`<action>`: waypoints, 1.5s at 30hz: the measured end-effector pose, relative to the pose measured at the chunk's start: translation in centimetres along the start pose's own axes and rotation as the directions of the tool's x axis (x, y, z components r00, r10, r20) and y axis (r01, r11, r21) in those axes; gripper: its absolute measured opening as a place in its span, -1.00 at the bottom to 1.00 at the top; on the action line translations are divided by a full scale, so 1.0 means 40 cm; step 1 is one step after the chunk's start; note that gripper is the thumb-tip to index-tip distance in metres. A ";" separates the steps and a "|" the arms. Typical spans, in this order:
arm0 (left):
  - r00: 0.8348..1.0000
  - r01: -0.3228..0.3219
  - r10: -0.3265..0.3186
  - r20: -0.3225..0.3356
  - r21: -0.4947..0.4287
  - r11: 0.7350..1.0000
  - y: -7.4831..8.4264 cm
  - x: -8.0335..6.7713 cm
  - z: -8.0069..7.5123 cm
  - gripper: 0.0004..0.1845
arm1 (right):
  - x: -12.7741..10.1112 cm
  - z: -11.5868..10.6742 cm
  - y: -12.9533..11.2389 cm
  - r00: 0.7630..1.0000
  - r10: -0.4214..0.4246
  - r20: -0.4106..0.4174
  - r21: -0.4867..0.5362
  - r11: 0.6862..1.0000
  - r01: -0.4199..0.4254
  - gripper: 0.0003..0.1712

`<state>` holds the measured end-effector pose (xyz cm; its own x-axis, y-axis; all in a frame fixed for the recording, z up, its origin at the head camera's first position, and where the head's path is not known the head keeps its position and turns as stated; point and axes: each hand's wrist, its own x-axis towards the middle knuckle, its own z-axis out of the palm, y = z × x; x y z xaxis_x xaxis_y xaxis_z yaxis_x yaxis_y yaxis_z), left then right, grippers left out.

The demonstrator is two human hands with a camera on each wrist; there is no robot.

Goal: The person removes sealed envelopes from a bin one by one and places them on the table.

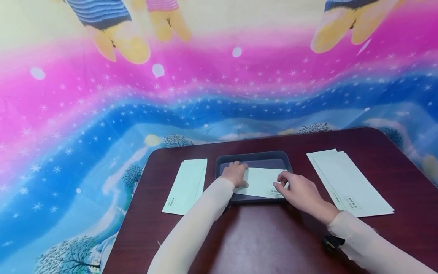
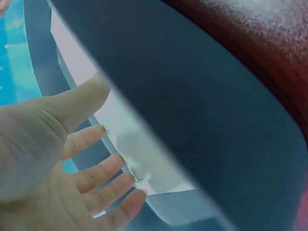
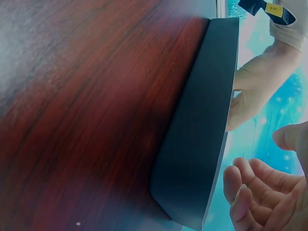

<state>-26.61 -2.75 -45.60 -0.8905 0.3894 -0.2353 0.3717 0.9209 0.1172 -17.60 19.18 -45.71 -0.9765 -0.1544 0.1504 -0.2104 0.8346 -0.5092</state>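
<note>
A white envelope (image 1: 261,182) with a small printed box at its corner lies in the dark grey tray (image 1: 253,155) on the table. My left hand (image 1: 236,174) is at the envelope's left end, inside the tray. In the left wrist view its thumb reaches over the paper (image 2: 130,139) and the spread fingers touch the paper's far edge. Over the envelope's right end hovers my right hand (image 1: 301,190). Its fingers (image 3: 262,185) are loosely bent with nothing between them, just beyond the tray wall (image 3: 197,125) in the right wrist view.
Left of the tray lies a small stack of white envelopes (image 1: 186,186). Another stack of larger-looking envelopes (image 1: 352,182) lies to the right. The dark red wooden table (image 1: 246,236) meets a colourful printed cloth (image 1: 205,95) behind it.
</note>
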 end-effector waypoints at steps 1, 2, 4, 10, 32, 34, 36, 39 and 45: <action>1.000 -0.002 0.002 0.005 0.004 1.000 0.001 -0.001 -0.002 -0.29 | 0.002 0.001 -0.001 1.000 0.001 -0.001 0.000 1.000 -0.001 -0.78; 1.000 -0.002 0.002 0.008 0.008 1.000 0.002 0.000 -0.004 -0.29 | 0.003 0.002 -0.002 1.000 -0.001 -0.003 0.001 1.000 0.001 -0.78; 1.000 -0.001 0.000 0.017 0.014 1.000 0.003 0.002 -0.006 -0.29 | 0.006 0.002 -0.005 1.000 -0.003 -0.005 0.002 1.000 0.003 -0.79; 0.999 0.020 -0.020 0.050 0.010 1.000 0.004 0.013 -0.002 -0.26 | 0.005 0.003 -0.009 1.000 -0.003 -0.003 0.001 1.000 0.003 -0.80; 0.996 0.087 -0.087 -0.024 0.001 0.996 -0.005 0.012 0.006 -0.08 | 0.001 0.015 -0.014 1.000 -0.002 0.009 0.018 1.000 0.001 -0.81; 0.995 0.089 -0.088 -0.037 0.015 0.996 -0.004 0.012 0.008 -0.06 | 0.001 0.016 -0.015 1.000 -0.004 0.007 0.017 1.000 0.003 -0.81; 0.995 0.092 -0.090 -0.049 0.030 0.995 -0.003 0.015 0.010 -0.03 | 0.002 0.017 -0.015 1.000 -0.006 0.005 0.016 1.000 0.006 -0.81; 0.994 0.088 -0.084 -0.069 0.057 0.994 -0.001 0.020 0.012 -0.01 | 0.003 0.018 -0.015 1.000 -0.010 0.004 0.015 1.000 0.010 -0.81; 0.993 0.070 -0.058 -0.100 0.113 0.991 0.000 0.020 0.012 -0.02 | 0.005 0.020 -0.018 1.000 -0.008 0.005 0.012 1.000 0.008 -0.81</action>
<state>-27.20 -2.44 -46.24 -0.9325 0.3314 -0.1436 0.3362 0.9417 -0.0096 -17.69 18.12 -46.00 -0.9750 -0.1639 0.1501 -0.2188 0.8271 -0.5177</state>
